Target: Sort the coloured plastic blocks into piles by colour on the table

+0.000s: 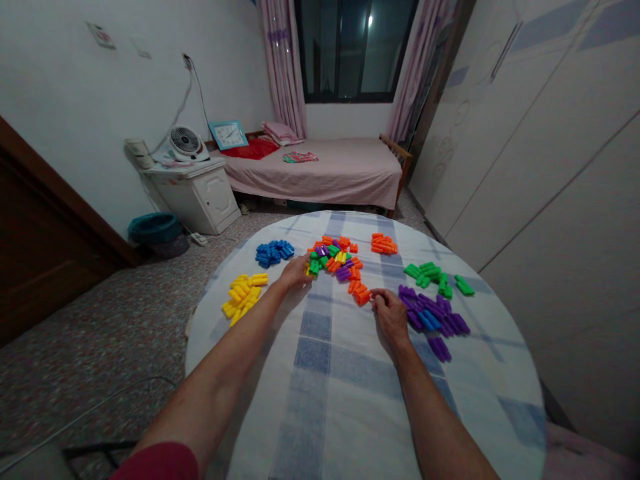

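Observation:
On the round table, a mixed pile of small oblong plastic pieces [327, 257] holds orange, green, purple and yellow ones. My left hand [296, 272] reaches to the pile's left edge with its fingers stretched out, next to green and yellow pieces; its fingertips are partly hidden. Several orange pieces [361, 294] trail off the pile toward me. Just right of them is my right hand [391, 315], fingers bent and thumb close to the forefinger; whatever lies between them is too small to make out. Purple pieces [424, 305], with a few blue pieces [430, 321] among them, lie beside that hand.
Separate groups of blue pieces [274, 253], yellow pieces [243, 295], orange pieces [384, 244] and green pieces [430, 274] lie around the mixed pile. A checked cloth [313, 347] covers the table. Beyond stand a bed [340, 170], a white cabinet [213, 197] and a wardrobe [540, 153].

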A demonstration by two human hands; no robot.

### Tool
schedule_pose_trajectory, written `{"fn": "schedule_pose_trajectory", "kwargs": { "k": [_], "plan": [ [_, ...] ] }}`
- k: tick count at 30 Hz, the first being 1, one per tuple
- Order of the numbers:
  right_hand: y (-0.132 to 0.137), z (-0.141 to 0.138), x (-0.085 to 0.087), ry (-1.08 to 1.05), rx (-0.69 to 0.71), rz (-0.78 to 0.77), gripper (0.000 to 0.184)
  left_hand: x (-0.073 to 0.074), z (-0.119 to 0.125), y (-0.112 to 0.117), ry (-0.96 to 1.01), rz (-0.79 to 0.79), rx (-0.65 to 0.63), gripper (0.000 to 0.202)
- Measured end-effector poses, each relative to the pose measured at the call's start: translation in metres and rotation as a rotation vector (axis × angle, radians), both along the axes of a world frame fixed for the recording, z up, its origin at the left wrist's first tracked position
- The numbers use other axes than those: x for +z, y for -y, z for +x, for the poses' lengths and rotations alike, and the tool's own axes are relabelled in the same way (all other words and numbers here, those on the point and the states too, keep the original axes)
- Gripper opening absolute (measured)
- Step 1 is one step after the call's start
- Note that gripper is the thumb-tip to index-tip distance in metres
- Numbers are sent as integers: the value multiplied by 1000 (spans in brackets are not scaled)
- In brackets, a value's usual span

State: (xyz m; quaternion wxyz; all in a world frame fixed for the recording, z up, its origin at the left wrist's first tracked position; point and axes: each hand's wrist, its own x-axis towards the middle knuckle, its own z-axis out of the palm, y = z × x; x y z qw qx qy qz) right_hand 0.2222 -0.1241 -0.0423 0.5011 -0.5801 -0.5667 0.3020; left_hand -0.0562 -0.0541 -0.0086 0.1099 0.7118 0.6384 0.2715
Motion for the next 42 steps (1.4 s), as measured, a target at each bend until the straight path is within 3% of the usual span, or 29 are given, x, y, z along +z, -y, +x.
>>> {"fn": "schedule_pose_trajectory", "kwargs": {
  "k": [2,7,17,22,26,29,32,36,39,42],
  "plan": [
    [0,0,1,13,-1,-3,37,0,-2,7,-89,-44,-7,59],
    [1,-1,4,21,-14,-5,38,6,-3,36,-282,-103,-36,32],
    [1,-1,3,60,-3,21,39,38,-20,100,-727,-254,-121,25],
    [0,1,-1,81,-6,29,39,41,-20,120,-771,-157,-204,24],
    [-1,1,-2,79,-3,27,39,39,-21,125,-734,-152,-138,21],
    [-2,0,-4,72,-3,22,38,37,-16,120,-467,-7,-107,20],
    [-1,0,-3,64,-6,11,38,31,8,104,107,85,-51,27],
    [1,0,-1,69,1,11,37,18,56,75,894,12,151,36],
    [2,1,0,50,4,12,36,4,85,58,1122,58,288,34],
    [3,0,-1,72,-13,42,34,-11,99,53,1116,90,270,32]
  ]
}}
